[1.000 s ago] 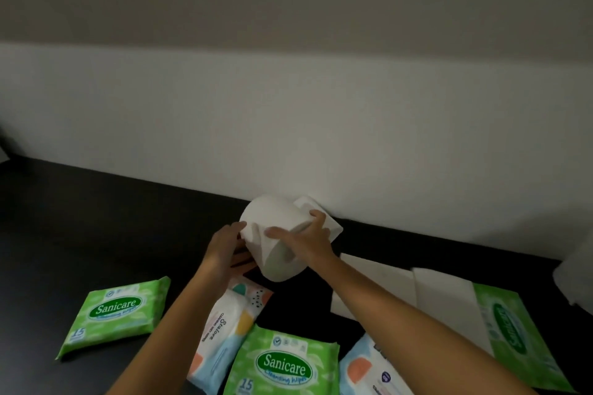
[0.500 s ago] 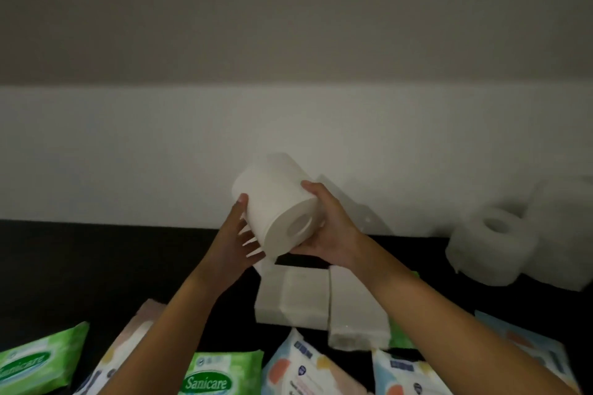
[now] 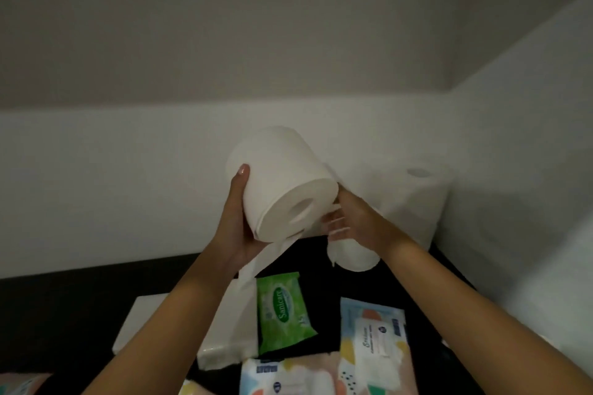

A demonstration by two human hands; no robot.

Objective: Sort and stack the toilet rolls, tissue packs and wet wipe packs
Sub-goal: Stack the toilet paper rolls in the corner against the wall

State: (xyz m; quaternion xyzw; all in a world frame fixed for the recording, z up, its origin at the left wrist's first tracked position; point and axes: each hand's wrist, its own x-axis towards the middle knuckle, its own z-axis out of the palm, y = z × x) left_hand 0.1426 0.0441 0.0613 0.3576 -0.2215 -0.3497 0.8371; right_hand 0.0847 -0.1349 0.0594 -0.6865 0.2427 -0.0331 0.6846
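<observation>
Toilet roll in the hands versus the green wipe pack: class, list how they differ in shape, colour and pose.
The toilet roll is a white cylinder; the green wipe pack is flat.
The roll is held in the air, left hand gripping and right hand touching it; the pack lies on the table.
The roll is plain, with a loose tail hanging; the pack bears a printed label.

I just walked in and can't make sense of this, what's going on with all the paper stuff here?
A person holds a toilet roll in the air: the left hand grips it, the right hand touches its other side, and a loose tail of paper hangs down. More rolls sit in the corner behind. A green wet wipe pack, a pastel wipe pack and white tissue packs lie on the dark table below.
</observation>
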